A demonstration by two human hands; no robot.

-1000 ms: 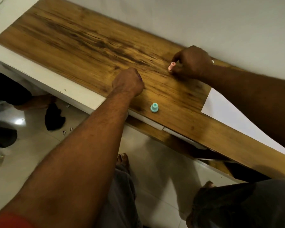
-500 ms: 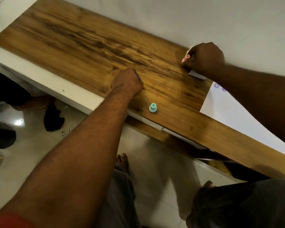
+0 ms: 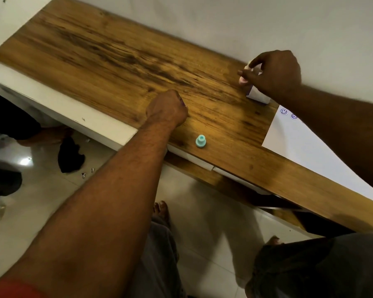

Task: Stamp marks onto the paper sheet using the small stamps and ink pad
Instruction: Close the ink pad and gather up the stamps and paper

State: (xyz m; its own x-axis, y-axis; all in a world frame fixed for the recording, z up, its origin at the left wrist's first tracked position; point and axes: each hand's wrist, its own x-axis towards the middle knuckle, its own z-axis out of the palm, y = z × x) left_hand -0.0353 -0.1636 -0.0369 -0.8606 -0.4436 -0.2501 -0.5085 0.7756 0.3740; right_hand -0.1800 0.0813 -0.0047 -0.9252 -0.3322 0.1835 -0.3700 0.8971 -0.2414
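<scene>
My right hand [image 3: 275, 72] is at the back of the wooden table, pinching a small pink stamp [image 3: 244, 79] just above a white ink pad box [image 3: 257, 96] that lies mostly under the hand. The white paper sheet [image 3: 306, 147] lies on the right, with two blue smiley marks [image 3: 284, 111] near its far corner; my right forearm covers part of it. A small teal stamp [image 3: 200, 141] stands upright near the table's front edge. My left hand [image 3: 167, 108] rests as a closed fist on the wood, left of the teal stamp, with nothing visible in it.
The wooden tabletop [image 3: 106, 52] runs along a white wall [image 3: 267, 22]. A white front edge [image 3: 58, 108] borders it on the left. Below are a tiled floor, a dark cloth [image 3: 70, 155] and my knees and bare feet.
My right hand has moved right and back with the pink stamp, onto the ink pad box. The stamped corner of the paper has come into sight. My left fist stays put.
</scene>
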